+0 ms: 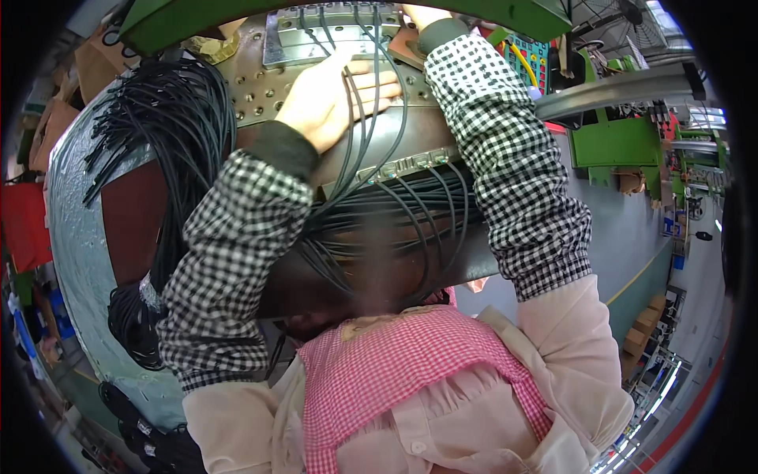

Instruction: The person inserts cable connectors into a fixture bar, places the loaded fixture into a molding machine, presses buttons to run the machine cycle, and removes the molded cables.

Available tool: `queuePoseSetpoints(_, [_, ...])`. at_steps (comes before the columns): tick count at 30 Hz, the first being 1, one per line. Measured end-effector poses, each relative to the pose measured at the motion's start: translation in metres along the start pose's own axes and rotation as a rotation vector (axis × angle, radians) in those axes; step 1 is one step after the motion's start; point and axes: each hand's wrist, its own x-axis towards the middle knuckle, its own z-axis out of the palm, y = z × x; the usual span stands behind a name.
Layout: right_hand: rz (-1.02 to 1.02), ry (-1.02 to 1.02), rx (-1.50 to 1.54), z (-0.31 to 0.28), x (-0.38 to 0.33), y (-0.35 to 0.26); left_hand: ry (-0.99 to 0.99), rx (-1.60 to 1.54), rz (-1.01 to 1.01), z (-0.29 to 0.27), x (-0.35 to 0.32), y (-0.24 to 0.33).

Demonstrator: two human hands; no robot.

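Apron (403,355) nearest, black cables (342,183) cross spread left fingers (388,92); right fingers hidden, can't tell.

A cable bundle (197,114) lies left of the left hand (325,101); the fixture (304,51) lies behind that hand, a connector strip (407,166) before it, more cables (371,217) before the strip.

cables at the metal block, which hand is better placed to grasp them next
Probably the left hand: it is open, with the cables crossing its fingers. The right hand is farther right, mostly hidden near the top edge, so its grip can't be told.
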Motion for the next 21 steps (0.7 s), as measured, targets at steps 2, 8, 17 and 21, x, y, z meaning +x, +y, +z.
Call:
queuePoseSetpoints(2, [0.007, -0.028, -0.073, 0.012, 0.007, 0.000, -0.452, -0.170, 0.106, -0.028, 0.029, -0.006])
queuePoseSetpoints(8, [0.044, -0.064, 0.236, -0.058, -0.014, 0.022, -0.153, -0.204, 0.093, -0.006, -0.010, 0.003])
queuePoseSetpoints(17, [0.448, -0.612, 0.828, -0.080, -0.083, -0.111, -0.082, -0.025, -0.160, -0.003, -0.104, -0.019])
queuePoseSetpoints(21, [0.231, -0.829, 0.826, -0.095, -0.102, -0.110, 0.046, 0.003, -0.224, 0.013, -0.153, -0.011])
